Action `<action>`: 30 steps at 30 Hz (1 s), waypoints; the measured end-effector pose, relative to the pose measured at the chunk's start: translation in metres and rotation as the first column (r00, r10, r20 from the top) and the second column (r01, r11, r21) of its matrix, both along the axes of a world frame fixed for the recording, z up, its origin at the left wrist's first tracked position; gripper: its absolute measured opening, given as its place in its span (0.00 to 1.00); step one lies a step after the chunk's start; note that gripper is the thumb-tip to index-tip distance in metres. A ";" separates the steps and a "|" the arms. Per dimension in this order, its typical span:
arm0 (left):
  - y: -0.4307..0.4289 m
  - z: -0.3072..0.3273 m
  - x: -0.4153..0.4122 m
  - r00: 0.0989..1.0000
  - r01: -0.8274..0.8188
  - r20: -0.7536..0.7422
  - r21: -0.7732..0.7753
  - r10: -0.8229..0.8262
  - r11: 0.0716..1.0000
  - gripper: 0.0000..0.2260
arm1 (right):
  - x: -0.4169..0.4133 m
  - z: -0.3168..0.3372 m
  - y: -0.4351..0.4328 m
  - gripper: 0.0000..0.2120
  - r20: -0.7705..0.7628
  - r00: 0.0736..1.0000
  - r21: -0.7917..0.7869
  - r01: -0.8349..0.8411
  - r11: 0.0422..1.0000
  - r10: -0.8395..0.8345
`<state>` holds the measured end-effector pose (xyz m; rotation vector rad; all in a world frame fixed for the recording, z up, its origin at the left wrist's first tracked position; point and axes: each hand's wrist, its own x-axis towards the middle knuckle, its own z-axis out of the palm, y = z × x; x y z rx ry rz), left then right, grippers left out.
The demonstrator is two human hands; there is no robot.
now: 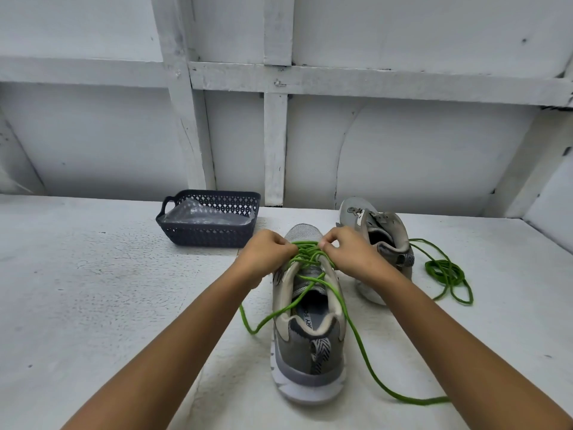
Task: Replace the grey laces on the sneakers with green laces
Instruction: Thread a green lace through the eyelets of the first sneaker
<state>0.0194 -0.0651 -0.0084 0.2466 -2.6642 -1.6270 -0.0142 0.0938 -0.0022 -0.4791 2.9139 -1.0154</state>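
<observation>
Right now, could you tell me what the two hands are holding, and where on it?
Both the left hand and right hand pinch the thin green lace at its crossings over the nearer grey sneaker.

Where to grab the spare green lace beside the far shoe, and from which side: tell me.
Probably best at the bunched coil of the spare green lace, pinched from above with the right hand. The loops lie flat in a pile on the table, clear of the far shoe, so one downward pinch gathers several strands.

The person's two arms were bare, with no sleeves. The left hand and right hand wore no gloves or rings.
</observation>
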 end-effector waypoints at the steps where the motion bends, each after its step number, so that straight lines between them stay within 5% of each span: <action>1: 0.000 -0.004 0.002 0.999 -0.034 -0.031 0.050 0.036 0.998 0.12 | 0.001 -0.002 0.001 0.07 -0.003 1.000 -0.034 0.023 0.999 -0.023; 6: 0.001 -0.022 0.011 0.981 -0.155 -0.068 0.296 0.183 0.942 0.18 | 0.013 -0.014 0.006 0.08 0.015 0.995 -0.207 0.103 0.973 -0.102; 13: -0.004 -0.018 0.011 0.983 -0.091 -0.138 0.226 0.125 0.970 0.07 | 0.012 -0.017 0.009 0.04 0.028 0.998 -0.328 0.062 0.942 -0.056; 19: -0.005 0.001 0.010 0.994 0.096 -0.058 -0.023 -0.098 0.995 0.07 | 0.010 0.012 0.008 0.12 0.005 0.985 -0.043 -0.171 0.984 0.171; 21: -0.006 0.005 0.011 0.992 0.118 -0.039 0.008 -0.117 0.993 0.07 | 0.009 0.014 0.010 0.17 0.063 0.983 -0.075 -0.168 0.983 0.173; 25: -0.004 0.012 0.012 0.990 0.139 -0.011 0.074 -0.138 0.988 0.06 | 0.013 0.018 0.011 0.09 0.167 0.976 -0.200 -0.108 0.974 0.142; 30: 0.006 0.009 0.014 0.998 0.047 -0.037 0.045 -0.046 0.998 0.06 | 0.016 0.023 0.003 0.09 0.118 0.990 -0.075 -0.063 0.995 0.071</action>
